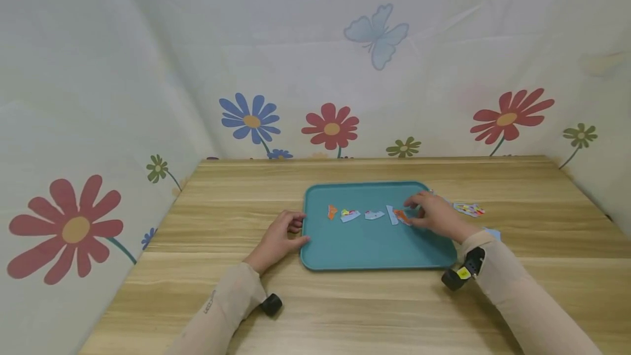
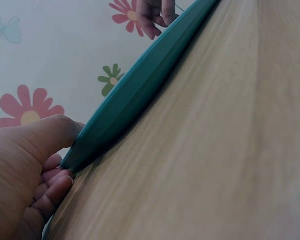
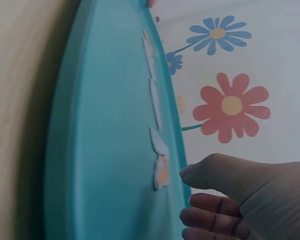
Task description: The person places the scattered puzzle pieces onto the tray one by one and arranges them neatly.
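Observation:
A teal tray (image 1: 355,253) lies on the wooden table with several small flat puzzle-like pieces in a row. An orange piece (image 1: 332,212) is leftmost, then a multicoloured piece (image 1: 350,215) and a pale blue piece (image 1: 374,215). At the right end, a pale blue strip (image 1: 391,215) sits against an orange-patterned piece (image 1: 401,216). My left hand (image 1: 278,238) grips the tray's left edge, thumb on the rim, other fingers curled beside it. My right hand (image 1: 436,215) hovers by the orange-patterned piece; in the right wrist view, its thumb and fingers (image 3: 210,217) are spread apart, holding nothing.
Right of the tray, a multicoloured piece (image 1: 469,210) lies on the table (image 1: 335,311), and a blue piece (image 1: 493,233) is partly hidden by the right wrist. A white curtain (image 1: 296,59) printed with flowers and a butterfly hangs behind the table and along its sides.

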{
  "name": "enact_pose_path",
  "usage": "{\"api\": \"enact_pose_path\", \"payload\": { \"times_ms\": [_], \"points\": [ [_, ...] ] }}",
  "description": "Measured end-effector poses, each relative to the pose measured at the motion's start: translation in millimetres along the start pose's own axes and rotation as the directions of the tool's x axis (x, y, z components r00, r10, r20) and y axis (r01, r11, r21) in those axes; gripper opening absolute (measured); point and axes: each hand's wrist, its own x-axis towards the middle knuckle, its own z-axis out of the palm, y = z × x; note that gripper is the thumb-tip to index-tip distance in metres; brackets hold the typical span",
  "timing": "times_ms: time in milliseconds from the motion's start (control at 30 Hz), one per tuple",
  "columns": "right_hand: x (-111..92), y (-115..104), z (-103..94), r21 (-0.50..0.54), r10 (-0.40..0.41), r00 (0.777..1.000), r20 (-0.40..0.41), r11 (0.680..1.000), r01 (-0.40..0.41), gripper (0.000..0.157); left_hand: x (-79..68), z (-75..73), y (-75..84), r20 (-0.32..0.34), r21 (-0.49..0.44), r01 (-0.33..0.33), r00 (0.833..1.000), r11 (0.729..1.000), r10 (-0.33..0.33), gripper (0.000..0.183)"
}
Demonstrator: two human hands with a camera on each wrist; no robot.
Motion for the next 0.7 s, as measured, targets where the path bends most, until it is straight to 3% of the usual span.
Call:
{"api": "enact_pose_path", "payload": {
  "times_ms": [367, 700],
  "points": [
    [-20.8, 2.0, -16.1, 0.021, 0.029, 0.996, -0.086, 0.999, -0.028, 0.040, -1.9, -1.0, 2.2, -0.007, 0.011, 0.004, 1.000, 1.000, -0.004, 0.050],
    [-43.0, 10.8, -30.8, 0.047, 0.024, 0.975, -0.220, 0.999, -0.013, 0.045, -2.6, -0.6, 2.9, -0.020, 0.009, 0.007, 1.000, 1.000, -0.007, 0.050]
  ]
}}
